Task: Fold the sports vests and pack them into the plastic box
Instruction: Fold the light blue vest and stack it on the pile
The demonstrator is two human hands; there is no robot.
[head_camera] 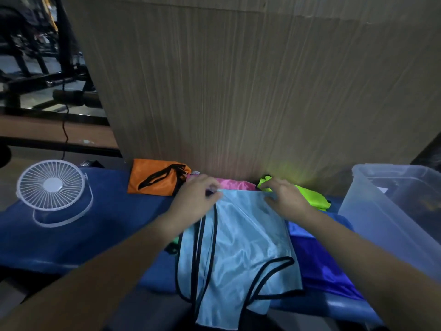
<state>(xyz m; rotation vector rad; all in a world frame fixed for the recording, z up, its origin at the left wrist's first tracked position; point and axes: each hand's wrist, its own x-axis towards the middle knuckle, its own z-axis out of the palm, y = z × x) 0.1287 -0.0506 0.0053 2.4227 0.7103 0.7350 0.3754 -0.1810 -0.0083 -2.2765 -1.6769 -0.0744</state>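
A light blue sports vest with black trim lies spread on the blue-covered table, its near end hanging over the front edge. My left hand pinches its far left corner. My right hand lies on its far right corner with fingers bent onto the cloth. Behind them lie an orange vest, folded, a pink vest and a neon yellow-green vest. A dark blue vest lies under the light blue one on the right. The clear plastic box stands at the right.
A small white desk fan stands on the table at the left. A tall cardboard panel rises right behind the vests. Dark metal frames and a cable fill the background at the far left.
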